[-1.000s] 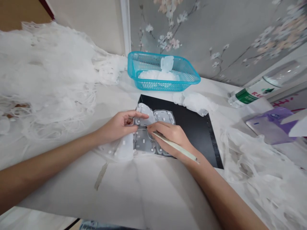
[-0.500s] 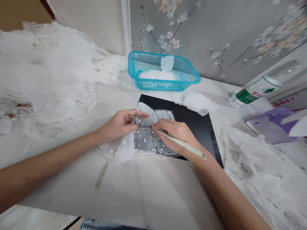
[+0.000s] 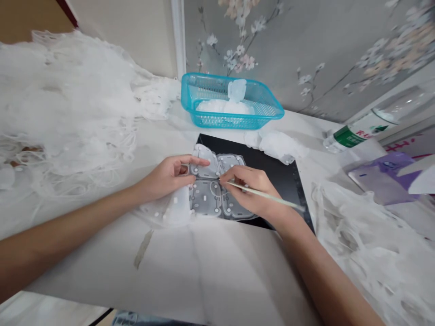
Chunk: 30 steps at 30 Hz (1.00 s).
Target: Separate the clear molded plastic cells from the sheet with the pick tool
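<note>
A sheet of translucent moulded plastic pieces [image 3: 205, 199], with rounded outlines and small white dots, lies over a black board [image 3: 272, 181]. My left hand [image 3: 170, 175] rests on the sheet's left side, index finger and thumb stretched apart, the other fingers curled under. In a pen grip, my right hand [image 3: 253, 188] holds a slim pale-green pen-like tool [image 3: 272, 197]. Its tip meets the sheet near the middle, between the upper and lower pieces; the exact kind of tip is too small to tell.
Behind the board stands a blue plastic basket [image 3: 234, 122] with white pieces inside. More white pieces [image 3: 277, 145] lie at the board's back edge. Tangled white plastic scraps [image 3: 74, 90] heap up at left, others [image 3: 367, 244] at right. A bottle [image 3: 356, 131] lies tilted at far right.
My right hand and the tool have shifted slightly to the right along the sheet, with the tool's rear end swinging up and right. My left hand has hardly moved.
</note>
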Each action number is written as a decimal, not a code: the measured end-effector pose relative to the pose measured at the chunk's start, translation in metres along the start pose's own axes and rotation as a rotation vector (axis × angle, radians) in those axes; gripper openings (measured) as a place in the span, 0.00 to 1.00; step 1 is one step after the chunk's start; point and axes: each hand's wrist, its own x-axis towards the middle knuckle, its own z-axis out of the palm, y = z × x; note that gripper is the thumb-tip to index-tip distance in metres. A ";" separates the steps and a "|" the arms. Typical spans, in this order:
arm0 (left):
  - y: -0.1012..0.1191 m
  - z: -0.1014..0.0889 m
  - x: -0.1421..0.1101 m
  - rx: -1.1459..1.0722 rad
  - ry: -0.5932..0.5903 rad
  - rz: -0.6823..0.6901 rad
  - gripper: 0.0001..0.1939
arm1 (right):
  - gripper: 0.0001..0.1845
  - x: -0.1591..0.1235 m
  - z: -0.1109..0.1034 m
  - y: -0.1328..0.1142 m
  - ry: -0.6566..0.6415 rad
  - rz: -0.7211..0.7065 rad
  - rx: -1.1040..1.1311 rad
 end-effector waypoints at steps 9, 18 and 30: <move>-0.008 -0.001 0.003 -0.175 -0.158 -0.007 0.23 | 0.06 0.004 0.001 -0.006 0.605 0.273 0.345; -0.011 -0.003 0.000 -0.106 -0.201 0.099 0.24 | 0.15 -0.001 0.027 -0.001 0.220 0.007 0.039; -0.007 -0.003 -0.004 0.023 -0.186 0.106 0.29 | 0.13 -0.002 0.029 -0.009 0.083 -0.142 -0.408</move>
